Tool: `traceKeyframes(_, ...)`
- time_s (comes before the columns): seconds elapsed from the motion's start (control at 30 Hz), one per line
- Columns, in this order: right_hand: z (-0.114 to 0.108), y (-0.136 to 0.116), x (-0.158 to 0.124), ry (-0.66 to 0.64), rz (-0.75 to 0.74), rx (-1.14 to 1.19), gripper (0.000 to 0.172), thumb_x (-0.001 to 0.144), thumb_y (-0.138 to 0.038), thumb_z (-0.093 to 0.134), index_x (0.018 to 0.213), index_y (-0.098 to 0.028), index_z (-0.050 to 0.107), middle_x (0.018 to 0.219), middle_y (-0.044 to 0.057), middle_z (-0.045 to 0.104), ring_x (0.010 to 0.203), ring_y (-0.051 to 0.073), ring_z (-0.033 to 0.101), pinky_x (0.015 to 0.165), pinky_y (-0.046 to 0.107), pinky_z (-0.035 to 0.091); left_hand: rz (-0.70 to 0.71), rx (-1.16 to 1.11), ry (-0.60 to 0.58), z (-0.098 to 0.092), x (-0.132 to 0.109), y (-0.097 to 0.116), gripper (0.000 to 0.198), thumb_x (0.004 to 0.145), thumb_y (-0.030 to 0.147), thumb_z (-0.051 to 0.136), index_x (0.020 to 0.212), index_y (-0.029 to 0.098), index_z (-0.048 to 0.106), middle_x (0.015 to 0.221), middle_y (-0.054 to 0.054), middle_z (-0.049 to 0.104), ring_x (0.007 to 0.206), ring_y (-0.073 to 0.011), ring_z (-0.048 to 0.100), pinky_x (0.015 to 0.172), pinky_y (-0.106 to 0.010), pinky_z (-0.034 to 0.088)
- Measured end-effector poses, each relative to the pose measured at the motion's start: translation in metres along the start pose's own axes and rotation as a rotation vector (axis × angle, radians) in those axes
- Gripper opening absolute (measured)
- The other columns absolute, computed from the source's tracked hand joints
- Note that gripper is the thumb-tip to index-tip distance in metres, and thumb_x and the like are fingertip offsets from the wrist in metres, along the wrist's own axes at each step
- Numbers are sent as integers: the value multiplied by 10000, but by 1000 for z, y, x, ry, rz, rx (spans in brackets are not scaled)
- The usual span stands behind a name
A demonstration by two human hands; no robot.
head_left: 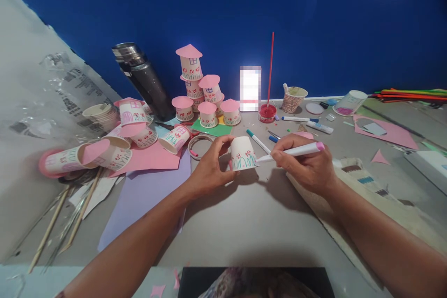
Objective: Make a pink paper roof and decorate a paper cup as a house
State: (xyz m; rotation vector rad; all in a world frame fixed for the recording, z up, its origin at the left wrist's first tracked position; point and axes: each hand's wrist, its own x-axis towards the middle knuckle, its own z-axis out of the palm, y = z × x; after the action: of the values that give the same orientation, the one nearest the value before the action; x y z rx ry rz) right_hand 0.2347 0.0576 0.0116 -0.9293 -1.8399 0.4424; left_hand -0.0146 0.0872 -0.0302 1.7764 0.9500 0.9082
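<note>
An upside-down paper cup (242, 151) with red flowers and green grass marks is held above the table, slightly tilted. My left hand (214, 165) grips it from the left, thumb low and fingers near the top. In my right hand (305, 163) is a white marker (300, 150) with a pink end, its tip at the cup's lower right edge. Behind my hands stand decorated cups with pink cone roofs (208, 115), some stacked. A teal-capped marker (257, 141) lies just behind the held cup.
More decorated cups (104, 153), pink paper (150, 160) and lilac paper (139, 205) lie at left. A dark flask (145, 81) leans on the blue wall. A red pot (267, 113) holds a tall stick; a cloth (366, 195) is under my right forearm.
</note>
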Motion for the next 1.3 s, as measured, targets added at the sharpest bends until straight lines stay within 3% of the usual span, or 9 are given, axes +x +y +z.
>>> traceKeyframes(0.67, 3, -1, 1, -67, 21, 14, 146, 911, -211, 658, 769, -200, 693, 649, 3, 700, 522, 117, 574, 490, 244, 420, 2, -13, -20, 0, -1, -4, 749, 742, 114, 786, 1396, 299, 470, 1479, -114, 544, 1426, -332, 544, 1223, -570, 405)
traceKeyframes(0.93, -1, 4, -1, 77, 51, 6, 185, 911, -220, 665, 726, -217, 672, 639, 0, 682, 551, 139, 584, 518, 277, 450, -17, -114, -15, -3, 1, -6, 751, 729, 141, 821, 1394, 313, 515, 1520, -115, 526, 1463, -364, 506, 1206, -581, 424)
traceKeyframes(1.3, -1, 0, 2, 3, 12, -32, 209, 925, -224, 645, 716, -219, 662, 609, -2, 673, 526, 136, 560, 526, 290, 437, -46, -214, -32, -1, 2, 0, 715, 725, 153, 827, 1349, 311, 517, 1499, -106, 525, 1421, -345, 545, 1130, -518, 500)
